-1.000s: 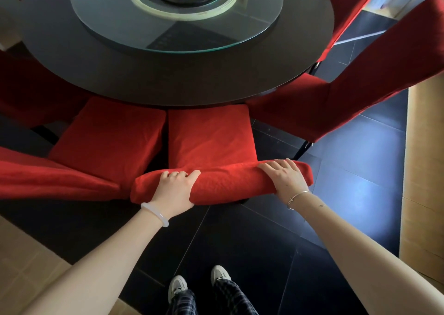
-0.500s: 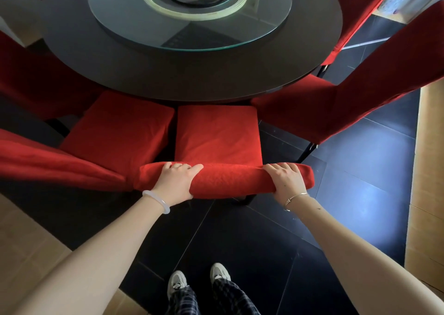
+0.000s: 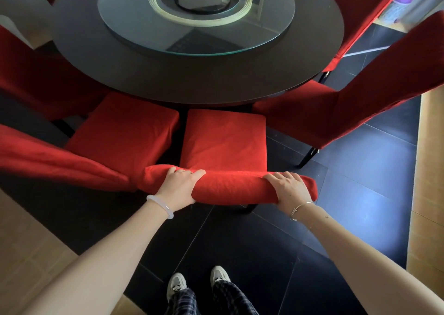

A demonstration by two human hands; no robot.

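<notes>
Fingers (image 3: 179, 170) of the left hand (image 3: 179, 186) curl over the top of the red backrest (image 3: 234, 186), thumb reaching toward its middle. The right hand (image 3: 289, 187) grips the same padded top near the other end, fingers draped over it and thumb tucked beneath on the near side. Neither hand has hold of anything else.

The backrest's long axis runs left to right, square across the person's front. The hands sit well apart on it, and both arms reach out about equally, so neither is plainly nearer.

Beyond the fingers the chair's seat (image 3: 224, 139) stretches straight away from the person. Its far edge lies at or just under the rim of the round dark table (image 3: 192, 84); whether they touch I cannot tell. A neighbouring seat (image 3: 125, 127) lies just beside it on the left across a narrow gap, and another red chair (image 3: 336, 113) stands angled on the right, further apart.

The coming move, as I judge it, is a straight push away from the body. It wants even pressure from both hands so the seat does not swing into the left neighbour.

Farthest off, a glass turntable (image 3: 134, 33) rests on the table's middle.
</notes>
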